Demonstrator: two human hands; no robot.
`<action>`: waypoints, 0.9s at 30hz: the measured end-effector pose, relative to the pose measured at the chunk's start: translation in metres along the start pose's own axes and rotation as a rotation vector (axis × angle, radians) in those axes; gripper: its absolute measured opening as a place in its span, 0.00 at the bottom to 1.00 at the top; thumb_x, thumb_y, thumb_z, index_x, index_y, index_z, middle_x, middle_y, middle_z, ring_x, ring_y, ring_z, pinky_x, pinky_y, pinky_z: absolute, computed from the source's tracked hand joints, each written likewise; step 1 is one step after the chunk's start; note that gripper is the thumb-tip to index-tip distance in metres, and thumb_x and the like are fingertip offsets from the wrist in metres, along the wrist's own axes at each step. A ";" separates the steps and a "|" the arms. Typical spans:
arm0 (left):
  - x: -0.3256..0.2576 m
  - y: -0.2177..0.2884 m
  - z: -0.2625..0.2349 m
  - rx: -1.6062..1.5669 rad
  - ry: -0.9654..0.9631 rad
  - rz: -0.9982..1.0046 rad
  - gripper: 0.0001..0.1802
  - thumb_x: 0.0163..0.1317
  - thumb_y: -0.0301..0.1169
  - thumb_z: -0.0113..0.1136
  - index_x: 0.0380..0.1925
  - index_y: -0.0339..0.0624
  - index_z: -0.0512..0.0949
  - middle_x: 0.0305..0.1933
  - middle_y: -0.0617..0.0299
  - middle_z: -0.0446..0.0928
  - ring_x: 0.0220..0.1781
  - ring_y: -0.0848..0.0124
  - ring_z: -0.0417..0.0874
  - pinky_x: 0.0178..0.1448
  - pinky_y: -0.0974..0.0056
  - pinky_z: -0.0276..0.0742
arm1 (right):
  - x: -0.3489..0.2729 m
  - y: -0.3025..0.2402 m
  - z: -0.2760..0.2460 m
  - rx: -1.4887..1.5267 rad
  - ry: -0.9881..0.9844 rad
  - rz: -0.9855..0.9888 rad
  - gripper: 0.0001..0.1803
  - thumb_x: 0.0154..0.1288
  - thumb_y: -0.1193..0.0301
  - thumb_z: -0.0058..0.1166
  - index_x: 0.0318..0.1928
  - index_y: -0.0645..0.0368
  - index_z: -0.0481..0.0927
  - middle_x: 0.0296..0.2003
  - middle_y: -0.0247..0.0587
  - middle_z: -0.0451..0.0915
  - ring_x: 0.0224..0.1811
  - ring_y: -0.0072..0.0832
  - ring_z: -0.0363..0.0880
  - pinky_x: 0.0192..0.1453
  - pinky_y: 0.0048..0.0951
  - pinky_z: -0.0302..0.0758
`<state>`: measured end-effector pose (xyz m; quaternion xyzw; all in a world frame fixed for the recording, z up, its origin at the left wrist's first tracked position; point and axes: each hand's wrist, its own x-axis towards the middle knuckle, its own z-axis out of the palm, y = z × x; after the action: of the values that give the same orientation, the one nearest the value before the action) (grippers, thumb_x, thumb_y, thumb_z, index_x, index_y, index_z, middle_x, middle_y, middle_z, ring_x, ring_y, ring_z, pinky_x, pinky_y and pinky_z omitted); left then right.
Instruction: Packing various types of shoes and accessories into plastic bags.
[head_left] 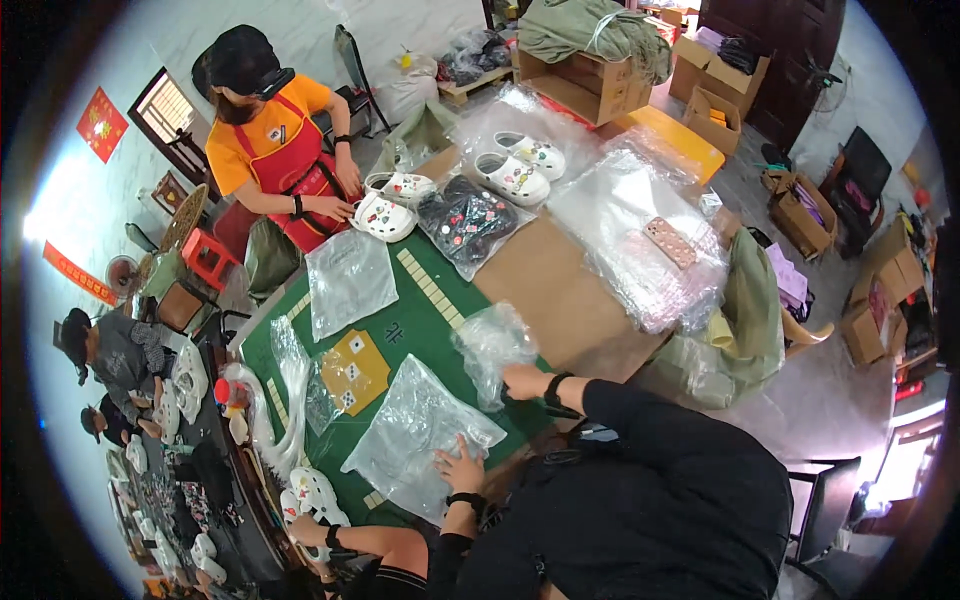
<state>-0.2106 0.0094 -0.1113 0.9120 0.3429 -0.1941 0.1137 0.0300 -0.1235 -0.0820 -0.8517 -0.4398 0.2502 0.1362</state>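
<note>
My left hand (460,467) lies on a clear plastic bag (415,430) spread on the green table mat (440,365), its fingers stretched apart. Farther right, my right hand (526,382) is closed on a crumpled clear plastic bag (495,345). Between the bags and the far side, a yellow octagonal print with dice (352,372) shows on the mat. A bundle of white strips (290,390) lies left of it. At the near left, another person's hand (308,532) touches a white clog with charms (316,495).
Across the table, a person in a red apron (290,165) handles white clogs (385,217). Beside them are a bag of dark items with charms (468,222) and another clog pair (515,175). Stacked clear bags (640,225) cover the right side. A cardboard box (580,85) stands behind.
</note>
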 end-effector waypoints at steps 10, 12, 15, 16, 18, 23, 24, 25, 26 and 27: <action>0.023 0.086 -0.013 0.251 0.006 0.663 0.35 0.50 0.42 0.59 0.61 0.69 0.59 0.67 0.40 0.46 0.62 0.33 0.53 0.62 0.40 0.53 | -0.095 0.048 -0.096 0.546 1.007 0.311 0.19 0.55 0.73 0.47 0.50 0.57 0.71 0.44 0.53 0.71 0.45 0.47 0.70 0.52 0.41 0.66; 0.019 0.111 -0.034 0.288 -0.089 0.888 0.33 0.50 0.36 0.58 0.59 0.72 0.62 0.67 0.51 0.51 0.64 0.39 0.53 0.62 0.43 0.55 | -0.104 0.059 -0.109 0.441 1.061 0.280 0.20 0.55 0.73 0.47 0.51 0.57 0.71 0.45 0.54 0.70 0.47 0.48 0.69 0.53 0.41 0.65; 0.024 0.131 -0.041 0.363 -0.016 1.120 0.31 0.52 0.32 0.55 0.58 0.73 0.63 0.66 0.52 0.53 0.65 0.44 0.54 0.63 0.42 0.54 | -0.118 0.062 -0.133 0.410 1.032 0.242 0.21 0.56 0.73 0.48 0.52 0.57 0.70 0.48 0.54 0.70 0.51 0.50 0.66 0.56 0.41 0.62; 0.022 0.146 -0.054 0.397 -0.110 1.066 0.30 0.54 0.30 0.50 0.58 0.72 0.63 0.66 0.54 0.54 0.66 0.48 0.54 0.65 0.42 0.50 | -0.120 0.070 -0.132 0.337 1.075 0.227 0.21 0.55 0.74 0.48 0.52 0.58 0.70 0.47 0.54 0.70 0.51 0.50 0.66 0.56 0.41 0.62; 0.035 0.134 -0.038 0.351 0.017 0.955 0.29 0.55 0.30 0.49 0.58 0.70 0.63 0.66 0.53 0.55 0.66 0.48 0.54 0.65 0.42 0.48 | -0.121 0.067 -0.136 0.273 1.087 0.160 0.21 0.55 0.74 0.48 0.52 0.59 0.70 0.47 0.53 0.70 0.51 0.50 0.66 0.56 0.41 0.62; 0.031 0.134 -0.044 0.325 0.159 0.608 0.31 0.53 0.33 0.51 0.61 0.55 0.60 0.65 0.45 0.53 0.67 0.50 0.52 0.66 0.43 0.47 | -0.122 0.060 -0.144 0.342 1.057 0.042 0.22 0.54 0.76 0.49 0.52 0.59 0.70 0.46 0.51 0.71 0.49 0.46 0.68 0.56 0.37 0.63; 0.029 0.140 -0.050 0.237 0.140 0.571 0.35 0.51 0.35 0.55 0.62 0.54 0.57 0.65 0.44 0.52 0.67 0.49 0.52 0.66 0.44 0.47 | -0.120 0.063 -0.145 0.344 1.036 0.022 0.22 0.54 0.76 0.49 0.52 0.59 0.70 0.46 0.51 0.71 0.49 0.46 0.68 0.56 0.37 0.63; 0.028 0.147 -0.056 0.149 0.122 0.533 0.40 0.49 0.38 0.59 0.63 0.53 0.54 0.66 0.43 0.51 0.67 0.49 0.52 0.66 0.44 0.48 | -0.116 0.067 -0.147 0.526 0.969 -0.070 0.21 0.55 0.77 0.49 0.52 0.59 0.70 0.46 0.47 0.72 0.48 0.41 0.70 0.54 0.34 0.65; 0.026 0.154 -0.063 -0.020 0.123 0.486 0.44 0.47 0.40 0.62 0.64 0.52 0.51 0.66 0.42 0.49 0.67 0.48 0.51 0.66 0.46 0.49 | -0.110 0.068 -0.148 0.710 0.886 -0.164 0.21 0.56 0.77 0.50 0.52 0.59 0.71 0.46 0.44 0.72 0.47 0.36 0.72 0.53 0.30 0.67; 0.024 0.161 -0.068 -0.188 0.125 0.436 0.49 0.45 0.41 0.65 0.65 0.50 0.48 0.66 0.41 0.48 0.67 0.46 0.51 0.67 0.47 0.49 | -0.109 0.065 -0.153 0.714 0.851 -0.186 0.21 0.56 0.77 0.50 0.52 0.59 0.71 0.46 0.44 0.72 0.47 0.36 0.72 0.53 0.30 0.67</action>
<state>-0.0673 -0.0727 -0.0480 0.9602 0.1609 -0.0752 0.2157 0.1041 -0.2518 0.0501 -0.7363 -0.3073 0.0050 0.6028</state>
